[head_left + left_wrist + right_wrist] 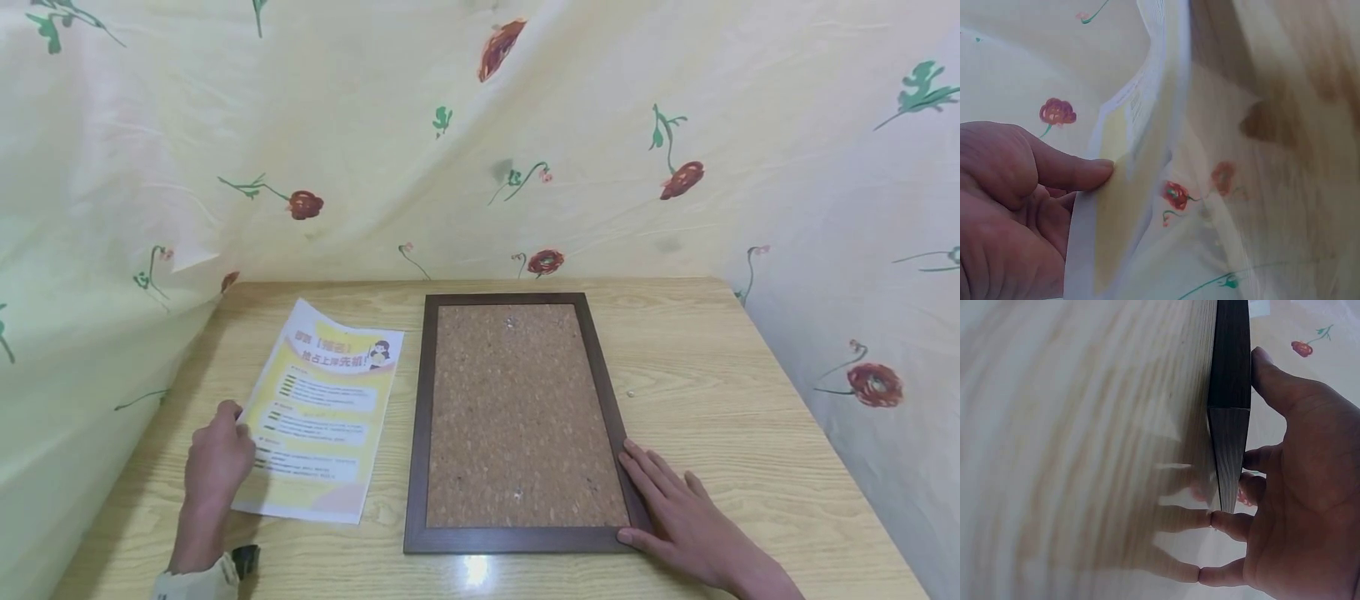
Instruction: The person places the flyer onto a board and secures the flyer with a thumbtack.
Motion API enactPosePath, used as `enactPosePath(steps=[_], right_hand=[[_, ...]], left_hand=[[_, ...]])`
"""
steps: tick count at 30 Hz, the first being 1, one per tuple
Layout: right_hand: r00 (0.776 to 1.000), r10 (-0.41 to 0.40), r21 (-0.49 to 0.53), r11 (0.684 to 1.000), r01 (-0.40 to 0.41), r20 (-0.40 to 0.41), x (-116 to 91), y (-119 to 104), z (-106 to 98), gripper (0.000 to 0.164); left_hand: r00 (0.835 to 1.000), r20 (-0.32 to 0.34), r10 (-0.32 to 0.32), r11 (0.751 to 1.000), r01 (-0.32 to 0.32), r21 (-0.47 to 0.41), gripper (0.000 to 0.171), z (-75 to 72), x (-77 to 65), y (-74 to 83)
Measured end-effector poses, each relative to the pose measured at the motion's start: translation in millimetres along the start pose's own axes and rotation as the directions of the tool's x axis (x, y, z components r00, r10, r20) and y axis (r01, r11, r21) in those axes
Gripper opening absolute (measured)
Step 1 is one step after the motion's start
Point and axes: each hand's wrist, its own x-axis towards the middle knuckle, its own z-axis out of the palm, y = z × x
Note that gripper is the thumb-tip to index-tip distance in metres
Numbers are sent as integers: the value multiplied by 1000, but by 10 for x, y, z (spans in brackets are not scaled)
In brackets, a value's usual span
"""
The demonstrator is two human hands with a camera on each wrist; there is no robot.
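My left hand (219, 454) pinches the left edge of a printed paper sheet (315, 492) in yellow and white, with text and a small cartoon figure at its top. In the left wrist view the thumb lies on the printed face and the sheet (1122, 206) bows upward. At the centre of the table lies a cork board (525, 417) in a dark brown frame (418, 433). My right hand (693, 525) rests on its near right corner, fingers extended along the right side and thumb at the front edge. The right wrist view shows fingertips touching the table beside the frame (1232, 356).
The wood-grain table (720, 375) is bordered by a flower-patterned cloth (390, 150) behind and at both sides. A tiny shiny object (630, 393) lies right of the frame. Small bright spots (517, 495) show on the cork. A dark object (245, 560) sits by my left cuff.
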Motion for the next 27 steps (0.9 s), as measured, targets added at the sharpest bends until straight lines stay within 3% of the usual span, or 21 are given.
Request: enactPosePath(steps=[6,12,19,27], right_hand=[[1000,-7,-6,1000,7,-7,-1,-3,1,88],[1000,-6,-5,1000,6,-7,-2,-1,8,88],[1000,-3,7,1000,3,-6,-3,0,11,88],[1000,-4,-9,1000,4,-5,-1,6,7,88]], left_hand=[[996,-83,-19,1000,20,8,35,-37,23,-24],[993,-115,-13,997,5,-72,35,-98,22,-50],[996,-62,-69,985,58,-164,37,-152,11,-59],[996,-50,-75,976,63,-211,37,-196,-10,-50]])
